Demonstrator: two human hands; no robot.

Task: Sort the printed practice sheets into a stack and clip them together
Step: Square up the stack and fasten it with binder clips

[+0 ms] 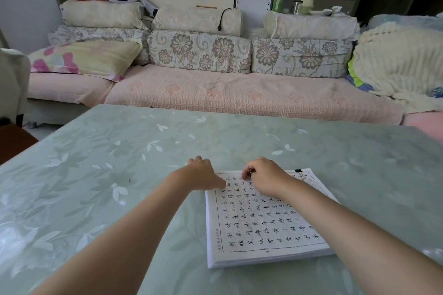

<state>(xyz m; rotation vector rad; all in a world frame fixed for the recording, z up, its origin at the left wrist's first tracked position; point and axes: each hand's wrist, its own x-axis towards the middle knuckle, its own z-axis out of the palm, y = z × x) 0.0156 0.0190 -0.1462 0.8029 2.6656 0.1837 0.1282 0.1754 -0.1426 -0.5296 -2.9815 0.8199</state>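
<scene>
The stack (263, 223) lies on the tabletop (119, 175). My right hand (265, 176) pinches a clip (249, 172) at its far edge, fingers clamped. My left hand (201, 172) steadies the corner; I cannot tell its grip. I should keep the edges flush and seat the clip fully.

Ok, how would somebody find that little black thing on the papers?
Look at the pale green leaf-patterned table, then the stack of printed sheets on it. On the stack's far edge, just right of the right hand, sits a small black clip. It is the only solid black piece there, unlike the thin inked characters.
</scene>
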